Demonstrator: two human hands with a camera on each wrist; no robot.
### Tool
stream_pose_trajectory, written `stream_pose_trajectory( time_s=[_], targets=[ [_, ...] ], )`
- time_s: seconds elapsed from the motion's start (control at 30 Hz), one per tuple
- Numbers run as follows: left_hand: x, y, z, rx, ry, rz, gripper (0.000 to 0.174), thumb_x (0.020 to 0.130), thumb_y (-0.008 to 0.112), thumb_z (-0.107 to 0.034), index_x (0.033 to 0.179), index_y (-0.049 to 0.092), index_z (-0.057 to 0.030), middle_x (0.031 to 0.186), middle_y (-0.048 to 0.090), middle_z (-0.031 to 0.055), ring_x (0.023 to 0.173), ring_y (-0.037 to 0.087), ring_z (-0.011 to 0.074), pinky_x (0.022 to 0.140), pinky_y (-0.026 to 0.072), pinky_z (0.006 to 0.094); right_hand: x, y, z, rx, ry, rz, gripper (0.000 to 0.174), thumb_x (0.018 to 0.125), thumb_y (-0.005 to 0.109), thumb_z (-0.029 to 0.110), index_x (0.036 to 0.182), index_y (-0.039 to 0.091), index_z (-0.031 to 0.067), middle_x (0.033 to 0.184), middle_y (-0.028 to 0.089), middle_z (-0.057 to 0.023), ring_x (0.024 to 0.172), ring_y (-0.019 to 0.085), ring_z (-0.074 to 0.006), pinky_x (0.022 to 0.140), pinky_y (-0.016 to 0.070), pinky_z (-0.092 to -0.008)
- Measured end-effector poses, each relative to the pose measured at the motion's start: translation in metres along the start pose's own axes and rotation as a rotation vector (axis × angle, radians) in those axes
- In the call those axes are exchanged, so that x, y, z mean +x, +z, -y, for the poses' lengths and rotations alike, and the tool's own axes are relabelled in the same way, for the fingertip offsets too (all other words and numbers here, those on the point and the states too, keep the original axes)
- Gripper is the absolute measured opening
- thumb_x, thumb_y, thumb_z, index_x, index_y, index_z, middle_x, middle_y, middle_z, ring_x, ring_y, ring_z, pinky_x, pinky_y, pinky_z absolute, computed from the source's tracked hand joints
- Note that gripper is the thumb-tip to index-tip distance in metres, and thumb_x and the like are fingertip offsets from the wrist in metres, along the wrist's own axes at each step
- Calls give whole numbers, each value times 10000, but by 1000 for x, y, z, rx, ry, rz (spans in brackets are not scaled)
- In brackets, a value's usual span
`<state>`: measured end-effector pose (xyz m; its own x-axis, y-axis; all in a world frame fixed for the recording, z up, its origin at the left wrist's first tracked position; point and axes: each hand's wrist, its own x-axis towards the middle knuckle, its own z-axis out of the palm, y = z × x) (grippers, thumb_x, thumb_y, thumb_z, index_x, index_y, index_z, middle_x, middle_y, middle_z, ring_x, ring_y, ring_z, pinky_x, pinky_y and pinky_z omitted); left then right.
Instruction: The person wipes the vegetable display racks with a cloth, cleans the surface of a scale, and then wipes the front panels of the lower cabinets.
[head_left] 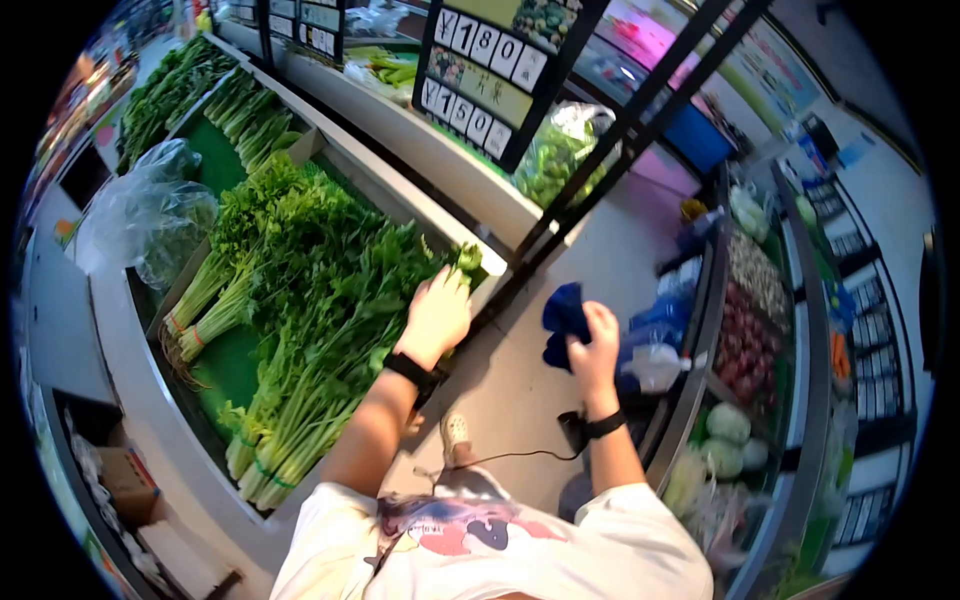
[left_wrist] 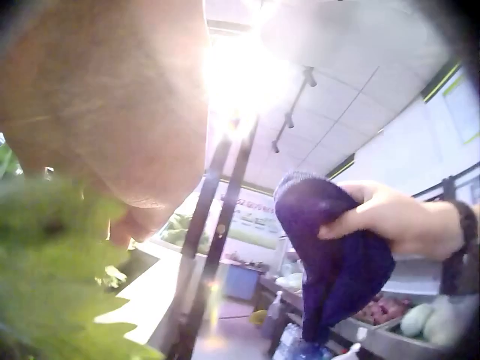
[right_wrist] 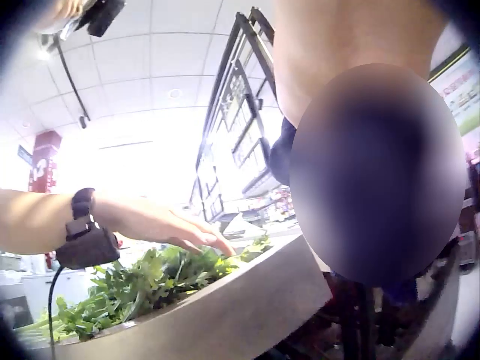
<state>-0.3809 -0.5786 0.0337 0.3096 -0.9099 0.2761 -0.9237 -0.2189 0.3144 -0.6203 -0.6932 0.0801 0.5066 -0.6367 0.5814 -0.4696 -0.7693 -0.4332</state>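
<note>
My left hand (head_left: pixel 440 315) reaches over the leafy tops of the celery (head_left: pixel 335 270) at the bin's inner edge. Its fingers look fairly straight in the right wrist view, right at the leaves (right_wrist: pixel 169 274). By the fingertips sits a small green tuft (head_left: pixel 468 257). My right hand (head_left: pixel 597 345) grips a folded dark blue cloth (head_left: pixel 566 318) out over the aisle. Thumb and fingers pinch the cloth (left_wrist: pixel 330 255) in the left wrist view, and its lower part hangs down. Tied celery bundles (head_left: pixel 215 320) lie with their stalks toward the bin's outer side.
A clear plastic bag (head_left: pixel 160 210) lies on the bin's left rim. Black posts (head_left: pixel 585 185) and a price sign (head_left: pixel 490 75) stand beyond my left hand. Along the right, a shelf holds red onions (head_left: pixel 748 345) and pale round melons (head_left: pixel 728 440). A cable (head_left: pixel 520 455) hangs across my front.
</note>
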Motion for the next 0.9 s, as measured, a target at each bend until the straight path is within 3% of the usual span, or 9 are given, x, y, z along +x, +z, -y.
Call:
stream_pose_trajectory(
  time_s=[0.1, 0.3, 0.47, 0.57, 0.73, 0.77, 0.8, 0.83, 0.9],
  targets=[
    [12, 19, 6, 30, -172, 89, 405, 917, 467, -255, 1253, 552, -44, 1396, 479, 67, 1329, 387, 215, 1113, 281, 388, 38, 28, -1, 75, -105, 117, 504, 584, 660, -11, 1086, 624, 17, 1132, 601, -128, 1051, 555, -336, 928, 458, -402],
    [10, 26, 11, 94, -304, 10, 391, 896, 524, -251, 1260, 558, -110, 1395, 480, 43, 1325, 393, 188, 1125, 274, 387, 74, 81, 13, 34, -212, 264, 430, 610, 691, 47, 1038, 642, 58, 991, 610, -81, 922, 579, -288, 805, 506, -387],
    [10, 12, 6, 56, -270, 74, 411, 897, 539, -241, 1290, 536, -121, 1415, 456, 46, 1340, 377, 202, 1127, 272, 417, 96, 104, 27, -37, -180, 377, 374, 641, 680, 45, 1014, 659, 56, 905, 602, -93, 825, 602, -293, 739, 522, -379],
    [6, -2, 2, 34, -171, 74, 378, 890, 562, -247, 1244, 575, -113, 1407, 463, 46, 1341, 374, 231, 1116, 293, 433, 98, 113, 29, -41, -199, 328, 332, 646, 666, 28, 978, 667, 50, 864, 603, -93, 783, 604, -298, 689, 528, -386],
    [-30, -41, -22, 19, -61, -94, 275, 853, 605, -225, 1087, 661, -92, 1227, 583, 89, 1219, 486, 255, 1029, 388, 400, 105, 128, 38, -139, -228, 347, 339, 651, 637, 16, 984, 682, 58, 875, 615, -102, 785, 609, -321, 691, 531, -406],
    [-41, -50, -27, -50, -56, -130, 253, 846, 612, -216, 1060, 662, -91, 1171, 601, 79, 1159, 519, 251, 998, 406, 396, 108, 128, 43, -113, -236, 358, 343, 654, 635, 20, 990, 688, 70, 887, 617, -104, 798, 610, -324, 701, 531, -409],
    [-50, -57, -30, -114, -48, -166, 231, 838, 619, -206, 1033, 664, -91, 1115, 619, 68, 1099, 553, 247, 967, 423, 392, 113, 134, 46, -143, -188, 421, 394, 637, 751, 90, 1023, 677, 73, 945, 633, -107, 860, 621, -332, 764, 524, -403],
    [-61, -59, -30, -177, -32, -228, 193, 820, 635, -193, 984, 662, -94, 985, 634, 41, 971, 588, 237, 879, 453, 385, 117, 141, 49, -194, -198, 421, 392, 635, 752, 92, 1020, 679, 78, 948, 634, -111, 859, 624, -334, 763, 524, -406],
    [-92, -61, -28, -205, -91, -141, 178, 828, 619, -214, 978, 666, -130, 929, 638, 42, 880, 600, 243, 789, 463, 364, 121, 160, 48, -190, -229, 382, 396, 641, 749, 113, 1031, 682, 88, 962, 638, -121, 857, 632, -335, 756, 524, -419]
  ],
)
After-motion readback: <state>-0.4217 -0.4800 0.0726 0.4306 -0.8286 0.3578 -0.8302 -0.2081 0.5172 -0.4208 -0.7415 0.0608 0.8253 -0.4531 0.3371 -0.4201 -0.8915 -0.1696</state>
